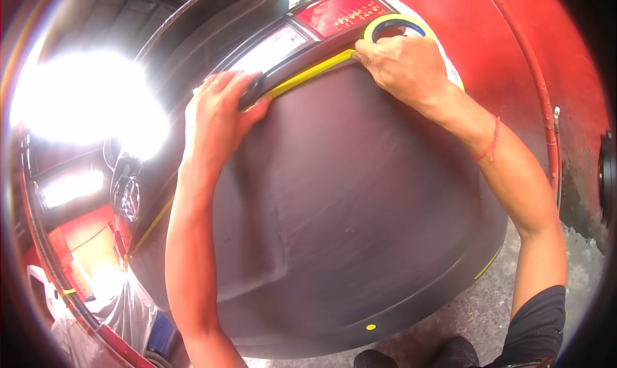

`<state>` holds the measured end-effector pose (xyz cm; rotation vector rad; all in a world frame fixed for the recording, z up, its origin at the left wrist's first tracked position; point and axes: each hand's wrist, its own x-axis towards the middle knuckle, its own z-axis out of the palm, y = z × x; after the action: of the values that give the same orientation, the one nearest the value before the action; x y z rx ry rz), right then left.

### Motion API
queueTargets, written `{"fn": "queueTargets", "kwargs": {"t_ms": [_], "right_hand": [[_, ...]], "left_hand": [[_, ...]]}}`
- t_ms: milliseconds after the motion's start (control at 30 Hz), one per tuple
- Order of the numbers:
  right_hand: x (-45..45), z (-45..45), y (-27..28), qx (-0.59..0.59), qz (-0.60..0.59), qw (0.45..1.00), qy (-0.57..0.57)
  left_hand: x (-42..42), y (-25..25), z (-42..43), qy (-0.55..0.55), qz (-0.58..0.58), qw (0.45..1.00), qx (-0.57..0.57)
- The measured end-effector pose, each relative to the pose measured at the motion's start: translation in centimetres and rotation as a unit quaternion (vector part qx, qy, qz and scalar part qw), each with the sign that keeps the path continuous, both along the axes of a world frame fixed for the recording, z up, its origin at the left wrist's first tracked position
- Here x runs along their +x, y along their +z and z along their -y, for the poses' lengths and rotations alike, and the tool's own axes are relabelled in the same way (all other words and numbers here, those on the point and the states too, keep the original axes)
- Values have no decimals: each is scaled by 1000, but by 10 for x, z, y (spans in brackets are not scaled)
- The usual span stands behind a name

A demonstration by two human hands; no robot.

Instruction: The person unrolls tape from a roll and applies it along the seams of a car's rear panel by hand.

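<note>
A yellow tape strip [312, 72] runs along the top edge of a dark grey car bumper [347, 194], just below the tail light [340, 11]. My right hand [408, 66] is closed on the yellow tape roll [418, 22], with thumb and finger pinched where the strip leaves it. At the strip's other end is my left hand [222, 111], its fingers spread over the dark edge beside the light and its thumb against the tape. It holds nothing that I can see.
A red wall [475, 27] with a vertical pipe [536, 79] stands at the right. Plastic sheeting [125, 307] hangs at the lower left. Dark shoes [376, 359] are on the concrete floor [488, 310]. A bright glare [83, 98] hides part of the left side.
</note>
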<state>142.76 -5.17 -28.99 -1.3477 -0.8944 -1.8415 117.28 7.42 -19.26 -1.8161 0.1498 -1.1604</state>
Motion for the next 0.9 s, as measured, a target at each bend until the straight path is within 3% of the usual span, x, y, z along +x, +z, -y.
{"fn": "queueTargets", "kwargs": {"t_ms": [333,400,500,733,900], "right_hand": [[4,0,-37,54,39,998,-4],[-9,16,-68,29,171,985,21],[-8,30,-115,-56,204,974,86],[47,50,-52,29,87,994,-52],[69,33,-12,62,76,994,-42]], "left_hand": [[11,5,-13,-33,40,998,29],[11,2,-14,-28,47,998,37],[12,0,-19,-47,47,994,85],[11,-3,-16,-13,64,992,110],[12,-4,-17,-3,66,991,117]]}}
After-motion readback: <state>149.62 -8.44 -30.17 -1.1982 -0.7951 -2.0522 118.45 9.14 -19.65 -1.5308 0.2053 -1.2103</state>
